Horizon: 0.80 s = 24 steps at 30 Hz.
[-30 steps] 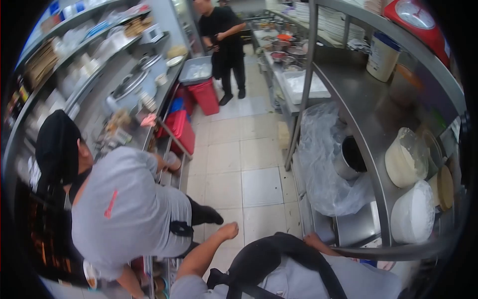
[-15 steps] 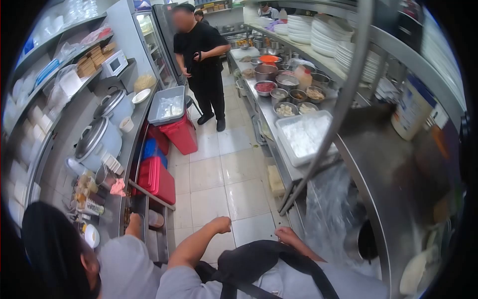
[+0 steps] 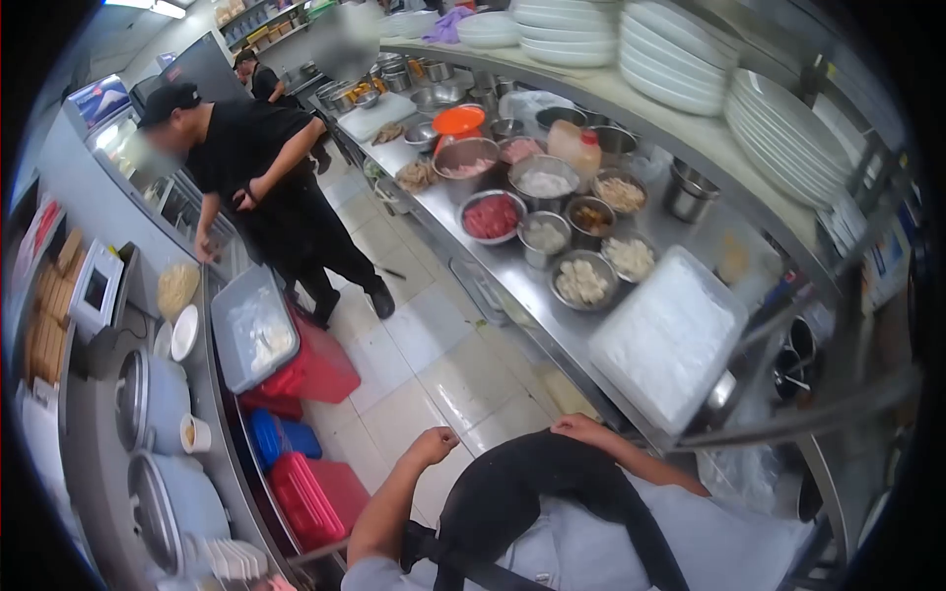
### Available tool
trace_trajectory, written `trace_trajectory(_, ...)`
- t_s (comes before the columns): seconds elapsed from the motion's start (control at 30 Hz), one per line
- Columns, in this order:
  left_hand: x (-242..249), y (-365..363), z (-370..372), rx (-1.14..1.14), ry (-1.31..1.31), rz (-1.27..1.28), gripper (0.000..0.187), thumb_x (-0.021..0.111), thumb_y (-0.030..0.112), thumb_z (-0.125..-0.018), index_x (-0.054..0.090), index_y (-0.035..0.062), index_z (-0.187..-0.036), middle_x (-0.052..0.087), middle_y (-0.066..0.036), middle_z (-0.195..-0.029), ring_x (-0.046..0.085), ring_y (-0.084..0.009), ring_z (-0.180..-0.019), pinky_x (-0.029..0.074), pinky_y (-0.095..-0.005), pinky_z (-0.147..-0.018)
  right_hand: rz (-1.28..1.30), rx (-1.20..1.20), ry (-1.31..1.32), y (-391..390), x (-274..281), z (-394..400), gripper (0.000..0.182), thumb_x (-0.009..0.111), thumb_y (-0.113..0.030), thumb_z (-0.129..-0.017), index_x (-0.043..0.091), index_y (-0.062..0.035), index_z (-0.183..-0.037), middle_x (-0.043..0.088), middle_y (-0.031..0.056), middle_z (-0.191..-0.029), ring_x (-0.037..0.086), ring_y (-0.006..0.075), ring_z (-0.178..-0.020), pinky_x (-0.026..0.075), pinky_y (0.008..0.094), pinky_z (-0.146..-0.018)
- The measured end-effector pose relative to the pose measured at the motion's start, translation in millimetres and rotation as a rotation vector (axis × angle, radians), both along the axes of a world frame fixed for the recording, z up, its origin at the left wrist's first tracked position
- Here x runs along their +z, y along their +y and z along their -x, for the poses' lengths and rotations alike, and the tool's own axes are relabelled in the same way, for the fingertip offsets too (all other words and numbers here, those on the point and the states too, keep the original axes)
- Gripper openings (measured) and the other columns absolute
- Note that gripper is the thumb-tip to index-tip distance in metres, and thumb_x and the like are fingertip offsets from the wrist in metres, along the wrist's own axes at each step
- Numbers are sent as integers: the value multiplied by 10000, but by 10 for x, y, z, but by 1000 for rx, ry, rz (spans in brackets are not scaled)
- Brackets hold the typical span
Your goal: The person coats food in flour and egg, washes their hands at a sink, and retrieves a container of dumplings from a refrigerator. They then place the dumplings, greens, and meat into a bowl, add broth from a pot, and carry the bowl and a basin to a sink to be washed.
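Observation:
My left hand [image 3: 434, 446] is raised over the tiled floor, its fingers curled in, with nothing visible in it. My right hand [image 3: 578, 426] is beside the black apron [image 3: 532, 473], near the edge of the steel counter [image 3: 512, 286]; its fingers are curled too, and nothing shows in them. The nearest thing on that counter to my right hand is a white tray [image 3: 670, 335] of white contents. Behind it stand metal bowls of pale pieces [image 3: 583, 282] and red meat [image 3: 491, 217].
A person in black [image 3: 266, 177] stands in the aisle, reaching toward the left counter. Red bins [image 3: 315, 502] and a grey tub [image 3: 254, 330] line the left side, beside rice cookers [image 3: 158, 404]. Stacked plates [image 3: 670, 59] fill the right shelf; another person [image 3: 264, 81] is further back.
The view has turned right and tilted. The person in black has turned and now reaches toward the left counter. The co-worker at lower left is out of view. My right hand is nearer the apron.

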<state>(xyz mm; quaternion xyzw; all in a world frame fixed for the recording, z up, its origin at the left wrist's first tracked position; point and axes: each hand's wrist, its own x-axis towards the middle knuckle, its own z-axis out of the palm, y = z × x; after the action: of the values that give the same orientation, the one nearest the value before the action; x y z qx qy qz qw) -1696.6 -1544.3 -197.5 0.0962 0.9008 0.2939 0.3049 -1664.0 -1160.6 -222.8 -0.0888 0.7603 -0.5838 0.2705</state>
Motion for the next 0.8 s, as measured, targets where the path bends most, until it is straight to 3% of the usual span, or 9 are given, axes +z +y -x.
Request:
trace_trajectory(0.1, 24, -281, 868, -71, 22, 42, 267, 535, 264, -899, 651, 34, -970, 661, -204, -969, 617, -389, -925, 493, -432, -818, -128, -47, -72, -397, 137, 812, 297, 616, -294, -895, 680, -20, -989, 680, 47, -860, 615, 119, -749, 493, 305, -691)
trace_trajectory(0.2, -116, -715, 1690, -144, 10, 83, 289, 511, 277, -911, 638, 40, -1017, 655, -215, -990, 609, -401, -951, 487, -452, -835, -141, -25, -195, -933, 723, 1880, 305, 623, -311, -890, 666, -34, -1009, 671, 46, -874, 619, 130, -745, 497, 294, -695)
trace_trajectory(0.27, -225, -1107, 2135, -89, 17, 123, 309, 502, 300, -911, 644, 46, -1015, 653, -216, -1012, 605, -403, -968, 483, -458, -847, -90, 1, -200, -1357, 579, 2703, 304, 618, -321, -893, 658, -45, -1014, 656, 42, -850, 614, 129, -734, 492, 288, -678)
trace_trajectory(0.33, -136, -1458, 2592, -5, -12, 207, 332, 498, 319, -908, 646, 44, -1022, 651, -215, -1035, 603, -403, -981, 480, -457, -861, -34, 63, -173, -1815, 712, 3674, 304, 613, -331, -896, 650, -56, -1019, 642, 38, -825, 608, 127, -723, 487, 282, -661)
trace_trajectory(0.43, 149, -2013, 3028, 118, -100, 136, 370, 519, 332, -900, 645, 20, -1055, 654, -215, -1049, 612, -374, -1007, 471, -429, -893, -59, 182, -87, -2654, 1130, 4818, 285, 605, -320, -903, 631, -65, -1028, 604, 23, -789, 591, 121, -690, 474, 272, -632)
trace_trajectory(0.5, 199, -2374, 3500, 151, -109, 117, 368, 532, 331, -898, 647, 19, -1055, 658, -212, -1037, 616, -362, -1002, 472, -420, -889, 33, 177, 153, -3129, 1463, 5559, 253, 609, -299, -882, 656, -67, -969, 635, 35, -830, 580, 113, -699, 463, 278, -630)
trace_trajectory(0.57, -175, -2876, 4017, 186, -129, 13, 358, 566, 331, -892, 652, 16, -1040, 665, -203, -1009, 625, -337, -981, 474, -395, -875, 118, 245, 122, -3559, 1701, 6241, 252, 595, -277, -905, 631, -59, -1027, 626, 22, -848, 581, 105, -738, 474, 280, -642)
trace_trajectory(0.7, 7, -3288, 5594, 200, -104, -11, 351, 575, 334, -892, 654, 15, -1016, 668, -194, -982, 632, -333, -949, 480, -397, -855, 252, 272, 142, -4142, 1828, 7336, 249, 573, -221, -936, 600, -43, -1108, 618, 12, -887, 570, 85, -814, 500, 289, -697)
trace_trajectory(0.8, 297, -3366, 7076, 102, 78, 30, 310, 569, 313, -888, 655, 30, -979, 668, -195, -962, 637, -346, -918, 491, -407, -825, 150, 207, 25, -4257, 1752, 7975, 253, 582, -199, -932, 598, -31, -1120, 614, 16, -898, 566, 85, -811, 505, 282, -735)
